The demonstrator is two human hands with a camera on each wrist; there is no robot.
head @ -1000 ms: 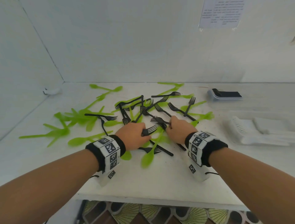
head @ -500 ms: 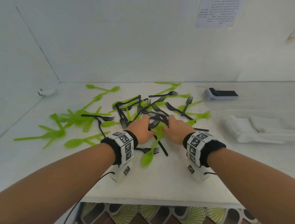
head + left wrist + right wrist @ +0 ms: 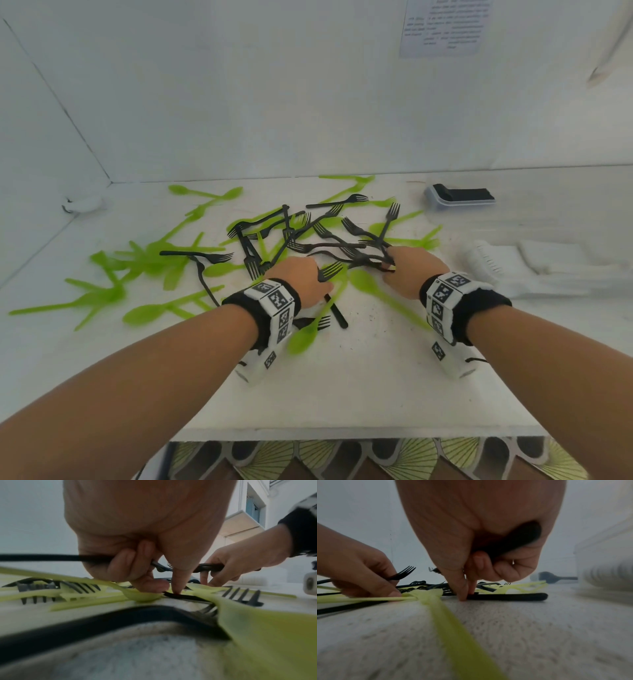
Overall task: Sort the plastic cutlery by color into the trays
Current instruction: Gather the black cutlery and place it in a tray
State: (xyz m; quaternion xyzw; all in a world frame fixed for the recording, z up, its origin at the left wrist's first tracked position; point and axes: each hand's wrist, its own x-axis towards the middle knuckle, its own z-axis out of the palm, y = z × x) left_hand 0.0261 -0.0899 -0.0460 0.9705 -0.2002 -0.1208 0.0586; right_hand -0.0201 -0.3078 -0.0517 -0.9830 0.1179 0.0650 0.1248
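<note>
Both hands are low over the cutlery pile at the middle of the white bench [image 3: 359, 387].

Left hand [image 3: 301, 279]: fingers curled round a black fork [image 3: 329, 270], tines sticking out toward the right hand. In the left wrist view the handle runs out sideways from the fist, while the thumb tip and a fingertip reach down to another black handle [image 3: 181, 596] lying flat on the bench (contact looks likely; a firm pinch is not clear).

Right hand [image 3: 409, 270]: curled round a bunch of black forks [image 3: 349, 248], whose tines fan out to the left above the pile. In the right wrist view a dark handle is tucked in the palm, and thumb and forefinger press down at the end of a black handle [image 3: 508, 597] flat on the bench.

Cutlery: green spoons and forks [image 3: 144, 260] lie scattered over the left half of the bench, with more at the back and under the black ones. One green spoon [image 3: 368, 284] lies between the hands. Loose black forks [image 3: 253, 240] are tangled in the middle, beyond the hands.

Trays: a clear tray [image 3: 459, 200] holding something black sits at the back right. A white tray [image 3: 513, 270] stands to the right of the right hand (its contents are pale and blurred).
</note>
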